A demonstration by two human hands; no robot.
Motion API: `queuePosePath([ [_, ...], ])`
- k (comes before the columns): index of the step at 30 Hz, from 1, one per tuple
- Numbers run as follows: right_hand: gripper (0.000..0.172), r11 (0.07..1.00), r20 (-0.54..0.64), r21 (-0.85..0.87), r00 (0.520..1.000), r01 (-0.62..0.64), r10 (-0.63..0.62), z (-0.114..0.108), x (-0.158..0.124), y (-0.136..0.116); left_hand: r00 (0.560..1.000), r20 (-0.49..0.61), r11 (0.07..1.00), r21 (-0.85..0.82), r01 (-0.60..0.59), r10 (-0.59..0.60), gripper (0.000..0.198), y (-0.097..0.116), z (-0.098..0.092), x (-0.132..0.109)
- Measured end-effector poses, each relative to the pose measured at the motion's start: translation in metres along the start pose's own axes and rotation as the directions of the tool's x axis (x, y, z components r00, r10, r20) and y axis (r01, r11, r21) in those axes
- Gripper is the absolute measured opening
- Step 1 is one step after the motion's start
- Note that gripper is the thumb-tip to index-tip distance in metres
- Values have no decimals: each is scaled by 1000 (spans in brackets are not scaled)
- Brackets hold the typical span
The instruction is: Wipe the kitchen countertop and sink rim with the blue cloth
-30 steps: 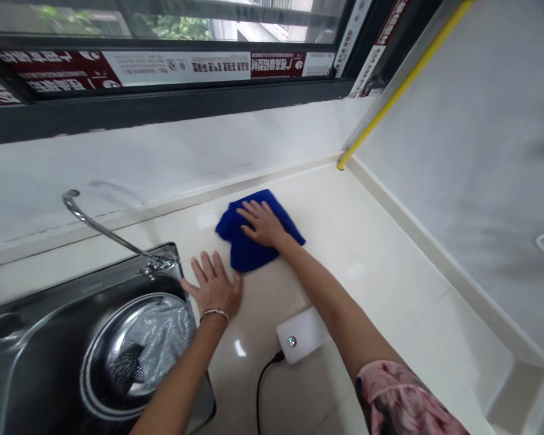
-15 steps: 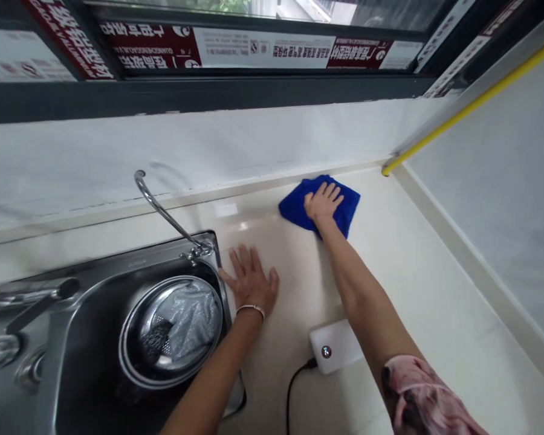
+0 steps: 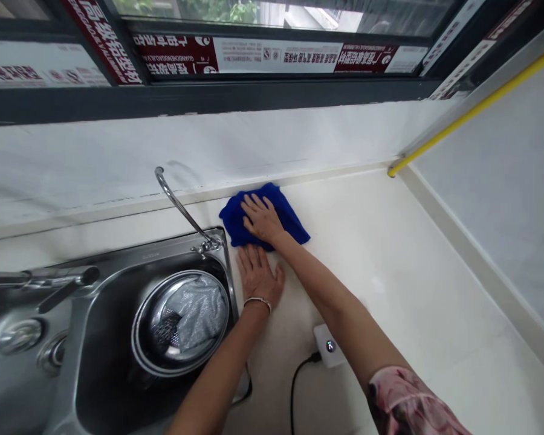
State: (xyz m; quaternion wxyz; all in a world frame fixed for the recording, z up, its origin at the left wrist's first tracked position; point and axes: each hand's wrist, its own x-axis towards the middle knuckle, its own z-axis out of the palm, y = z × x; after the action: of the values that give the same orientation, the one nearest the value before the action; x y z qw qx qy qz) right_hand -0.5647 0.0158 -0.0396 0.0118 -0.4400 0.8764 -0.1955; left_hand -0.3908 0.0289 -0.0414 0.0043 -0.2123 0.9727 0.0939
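Note:
A blue cloth (image 3: 236,219) lies on the cream countertop (image 3: 390,266) near the back wall, just right of the sink's rear corner. My right hand (image 3: 262,219) presses flat on the cloth with fingers spread, open. My left hand (image 3: 258,275) rests flat on the counter just below the cloth, beside the sink's right rim, fingers stretched out and holding nothing. A thin bracelet circles its wrist.
A steel sink (image 3: 95,314) at left holds a round metal bowl (image 3: 181,320) with something silvery inside. A thin faucet spout (image 3: 179,205) arches over it. A small white device (image 3: 329,345) with a black cable lies on the counter under my right forearm. Wall and window at back.
My right hand slid the blue cloth leftward from near the right corner to just behind the sink's corner. My left hand stayed flat beside the sink.

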Motion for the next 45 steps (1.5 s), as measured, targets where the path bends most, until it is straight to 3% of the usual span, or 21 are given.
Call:
queuePosePath([
  [3,52,976,76,85,976,200,-206,2,9,-5,1000,10,1000,-23,-6,6,76,0,0,1],
  [6,52,944,119,131,940,304,-319,10,23,-21,999,37,999,-32,-3,4,79,-2,-1,1],
  [12,65,955,89,88,953,282,-290,25,51,-60,980,192,999,11,-49,46,74,-9,-5,6],
  [14,63,951,99,107,949,289,-299,24,53,-54,985,170,999,27,-33,28,76,-9,-5,7],
  [17,57,957,83,146,960,252,-266,14,44,-22,998,46,999,17,-36,35,81,-8,-1,6],
  [21,54,982,60,116,986,147,-155,-14,14,47,993,-99,998,-2,-65,64,77,-9,5,3],
  [28,56,990,-31,-4,990,-138,138,-65,-42,152,992,-102,998,13,-67,68,78,-8,4,5],
  [30,57,960,-73,-48,959,-276,272,-76,-62,181,994,-86,998,22,-67,68,79,-8,3,6],
  [34,60,836,-168,-146,846,-529,506,-99,-126,234,992,-94,997,28,-76,78,79,-8,3,7],
  [37,61,796,-152,-210,823,-568,547,-112,-172,242,991,-108,997,15,-76,78,79,-6,3,8],
  [41,62,793,-123,-207,820,-572,559,-106,-197,205,995,-87,999,-4,-50,50,79,-2,3,10],
  [45,63,894,-73,-155,908,-420,413,-95,-215,168,995,-87,999,-15,-52,51,80,-1,-1,11],
])
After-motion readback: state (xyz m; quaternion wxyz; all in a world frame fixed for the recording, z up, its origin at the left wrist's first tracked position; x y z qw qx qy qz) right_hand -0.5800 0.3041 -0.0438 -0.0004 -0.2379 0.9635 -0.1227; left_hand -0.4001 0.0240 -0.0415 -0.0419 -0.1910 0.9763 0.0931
